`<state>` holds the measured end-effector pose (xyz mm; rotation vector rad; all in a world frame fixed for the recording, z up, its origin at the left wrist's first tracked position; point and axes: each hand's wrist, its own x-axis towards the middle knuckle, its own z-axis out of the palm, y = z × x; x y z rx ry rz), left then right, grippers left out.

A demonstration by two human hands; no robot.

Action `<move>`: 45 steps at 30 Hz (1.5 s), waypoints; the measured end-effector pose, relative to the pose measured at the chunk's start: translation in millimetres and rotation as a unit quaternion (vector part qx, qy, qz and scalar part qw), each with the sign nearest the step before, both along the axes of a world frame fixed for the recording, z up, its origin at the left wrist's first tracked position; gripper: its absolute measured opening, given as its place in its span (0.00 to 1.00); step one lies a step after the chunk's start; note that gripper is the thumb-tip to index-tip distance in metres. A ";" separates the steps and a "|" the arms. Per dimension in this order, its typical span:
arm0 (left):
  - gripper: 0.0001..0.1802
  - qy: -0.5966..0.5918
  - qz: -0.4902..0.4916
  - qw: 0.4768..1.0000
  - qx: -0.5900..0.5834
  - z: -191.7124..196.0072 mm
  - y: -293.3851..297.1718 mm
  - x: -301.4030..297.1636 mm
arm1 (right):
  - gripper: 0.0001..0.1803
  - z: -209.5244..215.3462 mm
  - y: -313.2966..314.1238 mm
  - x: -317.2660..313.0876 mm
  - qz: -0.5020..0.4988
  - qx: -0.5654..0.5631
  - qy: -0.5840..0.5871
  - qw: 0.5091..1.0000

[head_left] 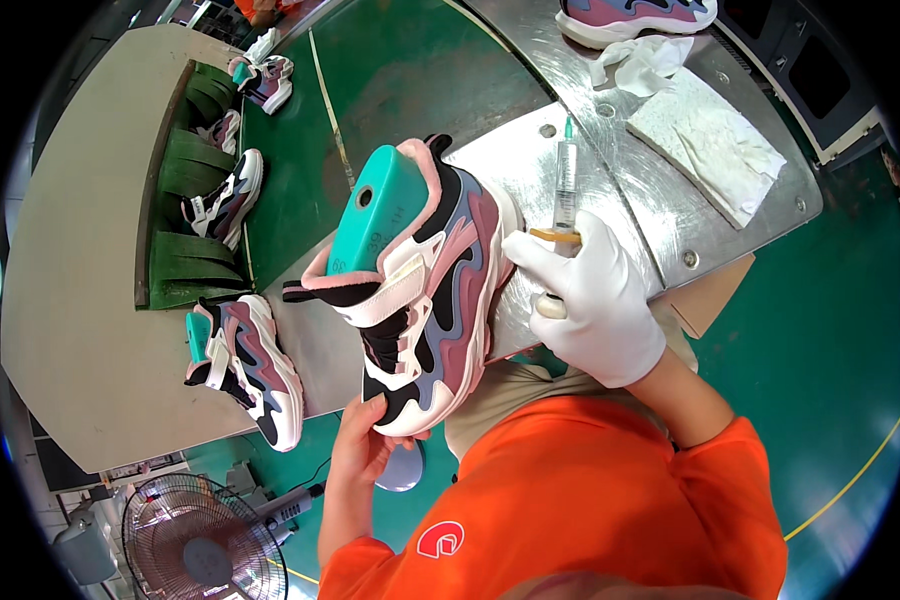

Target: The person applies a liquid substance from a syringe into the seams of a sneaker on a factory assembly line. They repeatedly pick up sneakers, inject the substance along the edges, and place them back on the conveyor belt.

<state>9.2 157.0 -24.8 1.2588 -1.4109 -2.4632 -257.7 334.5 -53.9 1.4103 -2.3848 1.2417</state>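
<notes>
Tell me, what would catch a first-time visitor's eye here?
Your eye would likely land on the large pink, white and black sneaker mid-picture, with a turquoise block in its opening and the bare left hand holding its toe. Just right of it, the white-gloved right hand grips a clear syringe, tip pointing away from the person. Below, the bright orange shirt stands out.

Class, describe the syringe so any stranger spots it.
Find the metal table, then the white-gloved right hand at its edge. The green-tipped syringe points from that hand toward the picture's top. Unlike the shoe alongside, it has a clear barrel.
</notes>
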 end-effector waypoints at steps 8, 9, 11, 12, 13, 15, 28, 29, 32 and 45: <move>0.28 0.014 -0.003 1.000 0.002 -1.6 -1.5 1.5 | 0.27 8.2 -12.4 -0.3 0.016 0.040 0.049 0.998; 0.28 0.014 -0.002 1.000 -0.001 -1.1 -1.3 1.4 | 0.27 8.4 -13.5 -0.9 0.018 0.038 0.063 0.997; 0.28 0.012 -0.003 1.000 0.004 1.7 -2.2 0.3 | 0.26 8.3 -13.9 -2.1 0.023 0.029 0.094 0.995; 0.27 0.011 -0.004 1.000 0.006 2.6 -2.5 -0.1 | 0.26 5.8 -13.8 -2.5 0.027 0.022 0.110 0.993; 0.27 0.014 -0.001 1.000 0.010 3.6 -3.0 -0.7 | 0.25 5.3 -13.3 -3.4 0.030 0.014 0.127 0.991; 0.26 0.021 0.002 1.000 0.018 4.7 -3.2 -1.4 | 0.25 7.5 -10.8 -6.6 0.046 0.013 0.077 0.996; 0.23 -0.043 0.096 0.994 -0.009 6.1 -24.4 -2.6 | 0.28 -10.8 15.2 -22.4 0.051 -0.075 -0.137 0.986; 0.23 -0.059 0.096 0.993 -0.039 7.4 -23.2 -6.0 | 0.29 -15.7 19.8 -25.9 0.049 -0.084 -0.141 0.985; 0.23 -0.092 0.083 0.986 -0.114 11.5 -31.6 -14.5 | 0.30 -28.7 20.3 -27.7 0.013 -0.157 -0.117 0.981; 0.23 -0.094 0.003 0.976 -0.196 23.7 -51.5 -18.1 | 0.32 -17.2 15.7 -27.6 0.009 -0.157 -0.176 0.972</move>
